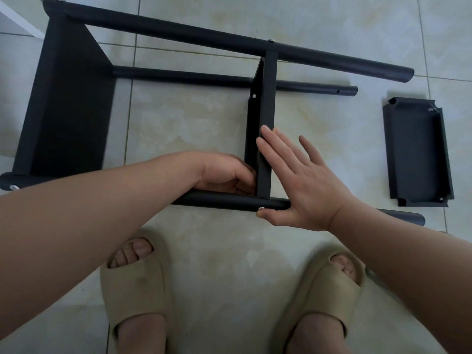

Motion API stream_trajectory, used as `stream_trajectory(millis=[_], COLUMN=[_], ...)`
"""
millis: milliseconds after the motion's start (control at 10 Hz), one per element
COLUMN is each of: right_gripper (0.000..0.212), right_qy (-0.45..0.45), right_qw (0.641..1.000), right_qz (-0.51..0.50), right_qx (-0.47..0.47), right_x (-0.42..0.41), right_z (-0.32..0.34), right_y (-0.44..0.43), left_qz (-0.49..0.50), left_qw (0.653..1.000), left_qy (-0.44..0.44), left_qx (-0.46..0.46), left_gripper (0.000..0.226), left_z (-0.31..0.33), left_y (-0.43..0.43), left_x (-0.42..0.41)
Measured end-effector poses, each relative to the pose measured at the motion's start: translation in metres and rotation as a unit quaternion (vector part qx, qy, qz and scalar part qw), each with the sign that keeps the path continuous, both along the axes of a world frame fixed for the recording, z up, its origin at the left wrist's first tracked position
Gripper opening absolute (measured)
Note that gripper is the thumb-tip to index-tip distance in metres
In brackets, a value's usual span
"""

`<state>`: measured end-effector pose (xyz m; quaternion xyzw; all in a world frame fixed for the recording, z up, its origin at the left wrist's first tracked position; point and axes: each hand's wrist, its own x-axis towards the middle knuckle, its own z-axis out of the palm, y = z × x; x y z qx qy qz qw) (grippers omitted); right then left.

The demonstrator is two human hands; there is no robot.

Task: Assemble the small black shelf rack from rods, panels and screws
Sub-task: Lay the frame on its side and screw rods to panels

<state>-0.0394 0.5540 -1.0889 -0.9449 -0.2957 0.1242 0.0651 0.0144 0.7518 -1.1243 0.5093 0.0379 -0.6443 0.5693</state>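
Rack lying on its side on floor. End panel at far left, middle panel right of centre, standing between far rod and near rod. Loose panel flat on floor off to right, well apart from rack. Left hand tucked in corner left of middle panel, right hand flat against its right side, thumb on near rod by screw. Slippers just in front of near rod.

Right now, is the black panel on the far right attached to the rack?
No, that panel lies flat on the floor beside the rack, unmounted.
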Motion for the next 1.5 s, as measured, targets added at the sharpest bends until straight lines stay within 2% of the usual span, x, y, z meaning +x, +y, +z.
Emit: stream_trajectory(millis=[100, 200, 500, 800, 900, 1000, 1300, 1500], right_gripper=[0.11, 0.111, 0.11, 0.111, 0.11, 0.11, 0.11, 0.11], right_qy=[0.0, 0.002, 0.005, 0.005, 0.006, 0.007, 0.002, 0.003], right_qw=[1.0, 1.0, 1.0, 1.0, 1.0, 1.0, 1.0, 1.0], right_qz=[-0.001, -0.001, -0.001, 0.0, -0.002, -0.001, -0.001, -0.002], right_qx=[-0.002, -0.001, 0.0, -0.001, 0.001, -0.001, 0.0, 0.002], right_x=[0.0, 0.0001, -0.0001, 0.0003, 0.0002, 0.0004, -0.0001, 0.0001], right_z=[0.0003, 0.0005, 0.001, 0.0008, 0.0011, 0.0013, 0.0008, 0.0014], right_y=[0.0, 0.0001, 0.0003, -0.0002, -0.0001, 0.0001, 0.0005, 0.0005], left_qz=[-0.029, -0.014, 0.004, -0.007, -0.054, -0.061, -0.001, 0.005], left_qw=[0.999, 0.998, 0.998, 1.0, 0.995, 0.99, 0.998, 0.999], left_qy=[-0.026, -0.057, -0.062, -0.028, -0.075, -0.116, -0.058, -0.04], left_qx=[0.013, 0.029, 0.033, 0.006, 0.031, 0.058, 0.013, 0.004], left_gripper=[0.021, 0.015, 0.014, 0.017, 0.017, 0.019, 0.014, 0.015], left_z=[0.0003, -0.0003, -0.0036, -0.001, -0.001, -0.0028, -0.004, -0.001], left_y=[0.0004, 0.0003, 0.0007, -0.0001, -0.0001, 0.0005, 0.001, 0.0014], left_x=[-0.0004, -0.0007, 0.0003, 0.0004, -0.0011, -0.0011, 0.0, 0.0007])
